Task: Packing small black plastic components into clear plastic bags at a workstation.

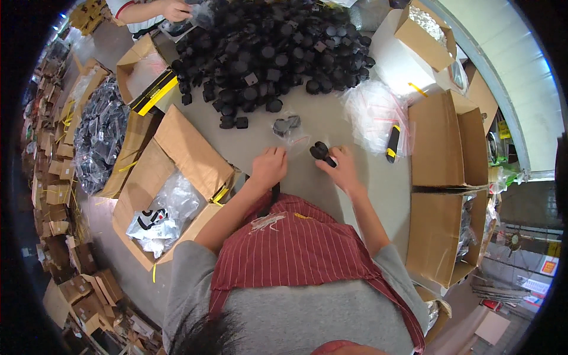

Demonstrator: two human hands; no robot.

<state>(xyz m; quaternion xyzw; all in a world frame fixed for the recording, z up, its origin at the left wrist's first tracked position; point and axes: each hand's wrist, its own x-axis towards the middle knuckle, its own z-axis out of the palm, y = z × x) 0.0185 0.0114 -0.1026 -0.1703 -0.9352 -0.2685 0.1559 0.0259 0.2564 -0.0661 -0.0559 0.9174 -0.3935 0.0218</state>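
My right hand (343, 168) is closed on a small black plastic part (321, 151) with a rounded head, held just above the grey tabletop (319, 188). My left hand (270, 168) rests to its left with fingers curled together; whatever they pinch, if anything, is hidden. Just beyond the left fingertips lies a clear zip bag (299, 137) with a dark rounded part (286, 125) inside. A large heap of similar black parts (254, 65) covers the far side of the table.
To the right lie a stack of clear zip bags (373, 112) and a black-and-yellow utility knife (393, 144). Open cardboard boxes (435, 142) line the right edge. Another open carton (195, 157) with plastic bags stands at left. Across the table, a co-worker's hand (176, 10) handles clear plastic.
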